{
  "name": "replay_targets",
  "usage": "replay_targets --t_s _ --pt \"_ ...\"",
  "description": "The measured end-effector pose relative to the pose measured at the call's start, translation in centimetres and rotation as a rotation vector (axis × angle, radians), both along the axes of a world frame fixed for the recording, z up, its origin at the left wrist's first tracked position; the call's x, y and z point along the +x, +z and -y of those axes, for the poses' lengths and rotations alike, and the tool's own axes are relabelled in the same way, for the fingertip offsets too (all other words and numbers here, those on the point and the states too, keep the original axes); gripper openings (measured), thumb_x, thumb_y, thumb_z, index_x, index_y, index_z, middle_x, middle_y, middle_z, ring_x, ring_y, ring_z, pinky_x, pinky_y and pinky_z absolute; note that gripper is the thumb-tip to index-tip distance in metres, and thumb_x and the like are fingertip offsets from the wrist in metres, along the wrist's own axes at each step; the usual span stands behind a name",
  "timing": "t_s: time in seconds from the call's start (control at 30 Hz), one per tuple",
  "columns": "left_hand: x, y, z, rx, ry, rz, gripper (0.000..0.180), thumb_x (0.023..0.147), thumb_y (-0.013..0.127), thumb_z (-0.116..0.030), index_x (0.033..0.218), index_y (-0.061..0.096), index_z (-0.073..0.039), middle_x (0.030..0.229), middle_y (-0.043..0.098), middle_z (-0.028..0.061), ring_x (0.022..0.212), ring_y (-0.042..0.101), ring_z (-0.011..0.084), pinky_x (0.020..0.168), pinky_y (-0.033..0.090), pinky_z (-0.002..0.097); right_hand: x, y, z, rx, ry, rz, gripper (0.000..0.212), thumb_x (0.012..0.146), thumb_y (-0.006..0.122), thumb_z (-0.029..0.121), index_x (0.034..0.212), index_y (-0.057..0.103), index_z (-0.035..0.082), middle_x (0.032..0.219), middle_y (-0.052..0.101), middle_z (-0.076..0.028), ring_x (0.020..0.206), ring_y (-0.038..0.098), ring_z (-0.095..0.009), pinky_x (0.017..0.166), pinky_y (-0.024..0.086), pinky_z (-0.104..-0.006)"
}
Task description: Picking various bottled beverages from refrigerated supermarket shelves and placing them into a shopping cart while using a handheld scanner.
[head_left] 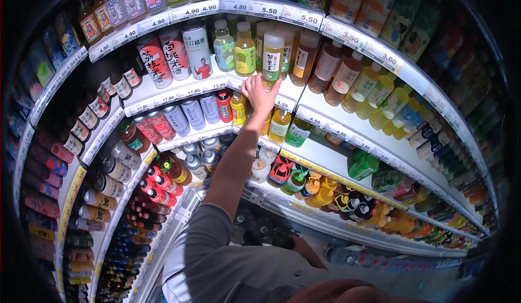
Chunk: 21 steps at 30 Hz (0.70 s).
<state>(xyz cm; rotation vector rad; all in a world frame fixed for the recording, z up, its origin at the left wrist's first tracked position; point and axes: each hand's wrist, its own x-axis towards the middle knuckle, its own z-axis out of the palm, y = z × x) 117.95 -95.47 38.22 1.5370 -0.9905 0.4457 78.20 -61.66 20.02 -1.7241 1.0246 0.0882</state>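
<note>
My left hand [260, 94] reaches up to a lit drinks shelf. Its fingers and thumb close round the lower part of a clear drink bottle [272, 53] with a white cap, a pale label and a green band. The bottle stands upright in front of similar bottles. To its left is a yellow-green bottle [245, 49], and to its right a brown tea bottle [304, 58]. Low in the picture, part of my right forearm [308, 253] shows in shadow beside my shirt. The fingers of that hand are lost in the dark.
Curved shelves with price strips [266, 8] surround me. Large cans [196, 53] stand left of the bottles. On the shelf below are silver cans [192, 113] and a green-labelled bottle [298, 132]. A metal grille [179, 216] edges the lowest tier.
</note>
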Motion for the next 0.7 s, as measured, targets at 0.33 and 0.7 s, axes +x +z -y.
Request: replay_targets --t_s 0.33,0.7 --pt "0.0 -0.1 -0.6 -0.033 -0.023 0.03 0.059 0.072 0.087 -0.052 0.106 0.066 -0.008 0.109 0.064 0.0117 0.124 0.048 0.0302 0.116 0.02 0.0528 -0.9 -1.0 1.7 -0.002 0.045 0.004 0.059 0.074 0.083 0.038 0.118 0.066 0.003 0.117 0.07 -0.022 0.111 0.067 -0.039 0.093 0.052 -0.046" --pt "0.1 -0.3 -0.6 0.007 -0.06 0.029 0.055 0.072 0.086 -0.053 0.101 0.068 -0.01 0.104 0.067 0.0074 0.123 0.05 0.0305 0.121 0.016 0.0548 -5.4 -0.6 4.3 -0.092 0.033 -0.008 0.057 0.074 0.081 0.038 0.119 0.069 0.005 0.119 0.07 -0.022 0.113 0.066 -0.04 0.096 0.05 -0.0458"
